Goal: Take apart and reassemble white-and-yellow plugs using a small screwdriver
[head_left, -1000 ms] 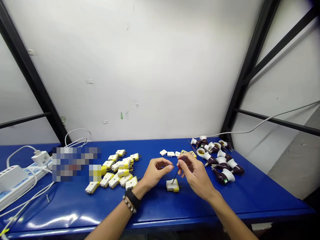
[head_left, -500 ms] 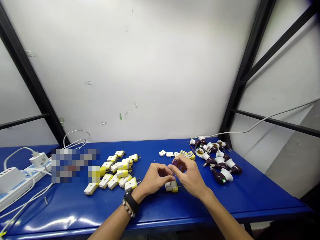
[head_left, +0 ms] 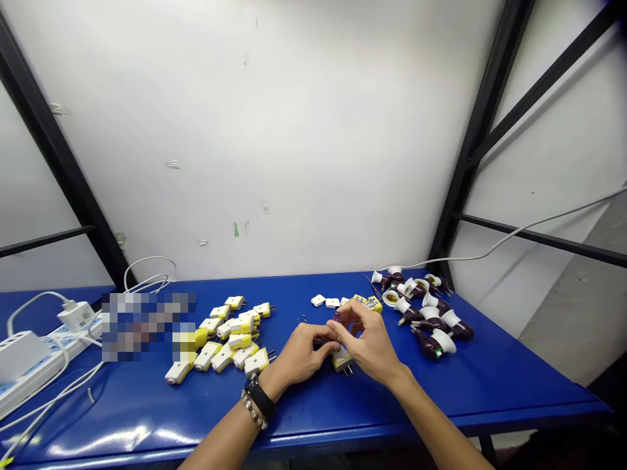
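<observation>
My left hand [head_left: 302, 353] and my right hand [head_left: 368, 343] meet over the blue table [head_left: 441, 391] near its middle. Between them is a white-and-yellow plug [head_left: 341, 360], tilted with its metal pins pointing down and to the right. The left hand's fingers close on the plug's left side. My right hand pinches a small screwdriver with a dark purple handle [head_left: 337, 317], held upright over the plug. A black watch and a bead bracelet [head_left: 257, 399] sit on my left wrist.
A heap of several white-and-yellow plugs [head_left: 230, 336] lies left of my hands. Dark brown and white lamp sockets [head_left: 426, 312] are piled at the right. Small white and yellow parts [head_left: 337, 301] lie behind. A white power strip with cables [head_left: 34, 352] is far left.
My hands have come together over the plug. The plug, lying flat on the table before, is now lifted and tilted in my left hand, with the screwdriver brought down onto it.
</observation>
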Tool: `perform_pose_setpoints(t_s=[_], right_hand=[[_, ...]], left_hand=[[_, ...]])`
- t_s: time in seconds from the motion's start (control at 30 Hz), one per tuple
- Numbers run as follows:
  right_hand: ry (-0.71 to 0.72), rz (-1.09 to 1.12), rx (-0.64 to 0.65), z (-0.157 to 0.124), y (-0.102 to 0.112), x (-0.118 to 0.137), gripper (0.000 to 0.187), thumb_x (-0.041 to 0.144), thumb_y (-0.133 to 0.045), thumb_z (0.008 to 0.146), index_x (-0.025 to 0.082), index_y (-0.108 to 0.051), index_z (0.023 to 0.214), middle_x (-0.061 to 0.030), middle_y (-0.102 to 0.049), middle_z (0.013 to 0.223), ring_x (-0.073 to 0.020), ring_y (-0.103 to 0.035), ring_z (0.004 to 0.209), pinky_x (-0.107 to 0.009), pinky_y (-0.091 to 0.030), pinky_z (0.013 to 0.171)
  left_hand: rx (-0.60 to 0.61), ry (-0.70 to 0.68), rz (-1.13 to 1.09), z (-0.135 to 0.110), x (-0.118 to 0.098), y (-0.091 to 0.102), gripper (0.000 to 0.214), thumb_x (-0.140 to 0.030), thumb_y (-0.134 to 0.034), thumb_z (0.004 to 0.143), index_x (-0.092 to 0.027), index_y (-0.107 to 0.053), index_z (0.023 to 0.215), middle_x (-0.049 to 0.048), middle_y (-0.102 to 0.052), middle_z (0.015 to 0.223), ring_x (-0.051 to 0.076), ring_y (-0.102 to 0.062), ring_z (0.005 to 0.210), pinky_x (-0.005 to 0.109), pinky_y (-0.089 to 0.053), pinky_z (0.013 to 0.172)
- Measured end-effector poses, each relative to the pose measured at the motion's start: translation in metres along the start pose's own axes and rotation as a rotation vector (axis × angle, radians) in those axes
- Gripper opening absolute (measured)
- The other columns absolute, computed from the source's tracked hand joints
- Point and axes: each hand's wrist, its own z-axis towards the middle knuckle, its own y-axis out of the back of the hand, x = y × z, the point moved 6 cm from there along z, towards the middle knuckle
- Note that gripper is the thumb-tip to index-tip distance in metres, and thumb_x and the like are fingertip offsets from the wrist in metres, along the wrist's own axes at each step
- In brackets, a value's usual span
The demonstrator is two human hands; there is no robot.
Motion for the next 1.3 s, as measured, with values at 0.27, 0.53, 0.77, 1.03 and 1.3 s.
perform_pose_setpoints(t_s=[0.27, 0.53, 0.77, 1.03, 1.3], right_hand=[[-0.009, -0.023, 0.113, 0.005, 0.008, 0.008, 0.007, 0.026, -0.063, 0.089, 0.022, -0.060, 0.084, 0.0023, -0.066, 0.075, -0.0142, -0.062, 0.065, -0.023, -0.047, 0.055], [0.019, -0.107, 0.015, -0.002, 0.011, 0.009, 0.015, 0.028, -0.063, 0.090, 0.023, -0.053, 0.080, 0.0023, -0.062, 0.071, -0.0152, -0.059, 0.061, -0.025, -0.044, 0.053], [0.019, -0.120, -0.132, -0.008, 0.004, -0.004, 0.025, 0.031, -0.064, 0.089, 0.024, -0.044, 0.075, 0.0031, -0.058, 0.065, -0.0145, -0.056, 0.055, -0.025, -0.044, 0.051], [-0.036, -0.059, 0.000, -0.002, 0.005, -0.005, 0.020, 0.033, -0.057, 0.094, 0.022, -0.062, 0.110, -0.0051, -0.072, 0.096, -0.0158, -0.066, 0.064, -0.025, -0.048, 0.052], [0.085, -0.248, -0.153, -0.008, 0.010, -0.004, 0.015, 0.033, -0.061, 0.093, 0.020, -0.065, 0.085, -0.0014, -0.070, 0.072, -0.0156, -0.062, 0.057, -0.025, -0.045, 0.052]], left_hand=[[0.100, -0.084, 0.294, -0.005, -0.012, -0.001, 0.018, -0.017, -0.061, 0.081, -0.020, -0.075, 0.092, 0.0043, -0.074, 0.087, 0.020, -0.063, 0.077, 0.026, -0.045, 0.070], [0.069, -0.020, 0.376, -0.005, -0.005, 0.000, 0.020, -0.024, -0.072, 0.074, -0.019, -0.075, 0.093, 0.0038, -0.071, 0.081, 0.019, -0.061, 0.070, 0.027, -0.044, 0.066], [0.007, -0.079, 0.304, -0.004, -0.007, 0.000, 0.020, -0.022, -0.073, 0.077, -0.020, -0.076, 0.096, 0.0057, -0.077, 0.096, 0.023, -0.068, 0.087, 0.029, -0.049, 0.081], [-0.011, -0.051, 0.221, 0.003, 0.000, -0.004, 0.021, -0.014, -0.057, 0.090, -0.020, -0.078, 0.091, 0.0024, -0.079, 0.089, 0.017, -0.070, 0.078, 0.023, -0.049, 0.072], [-0.005, -0.062, 0.313, 0.001, -0.001, -0.005, 0.021, -0.012, -0.058, 0.088, -0.021, -0.077, 0.088, 0.0025, -0.079, 0.091, 0.018, -0.069, 0.078, 0.024, -0.047, 0.072]])
